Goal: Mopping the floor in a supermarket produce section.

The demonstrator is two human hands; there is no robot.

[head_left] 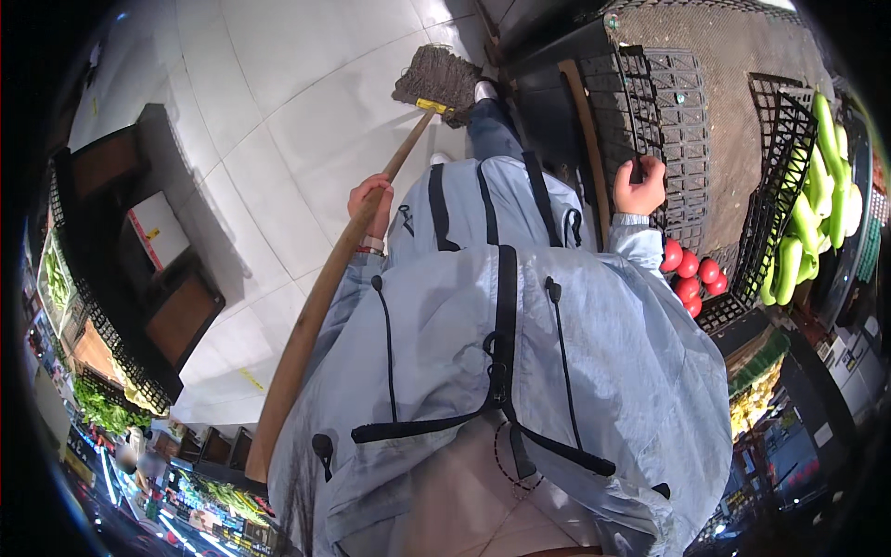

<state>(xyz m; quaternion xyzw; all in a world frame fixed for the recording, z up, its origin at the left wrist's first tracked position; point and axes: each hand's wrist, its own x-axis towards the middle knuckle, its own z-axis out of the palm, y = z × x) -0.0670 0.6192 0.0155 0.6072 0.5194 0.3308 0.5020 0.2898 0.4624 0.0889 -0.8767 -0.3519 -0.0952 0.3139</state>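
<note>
My left hand [373,202] is wrapped round the wooden handle of a mop [325,288], which slants from beside my chest down to the floor. At its far end the grey, stringy mop head [436,82] lies flat on the tiles, joined by a yellow clamp [432,106]. One of my shoes [485,90] is right beside the mop head. On the other side, my right hand [640,188] has its fingers curled at the edge of a black plastic crate [640,111] and seems to grip its rim; the fingertips are partly hidden.
Red tomatoes [687,265] lie just right of my right sleeve. Long green vegetables [817,204] fill a crate farther right. A dark stand [167,232] with a white box [158,230] rises at the left. Pale tiled floor [278,139] lies between the stands.
</note>
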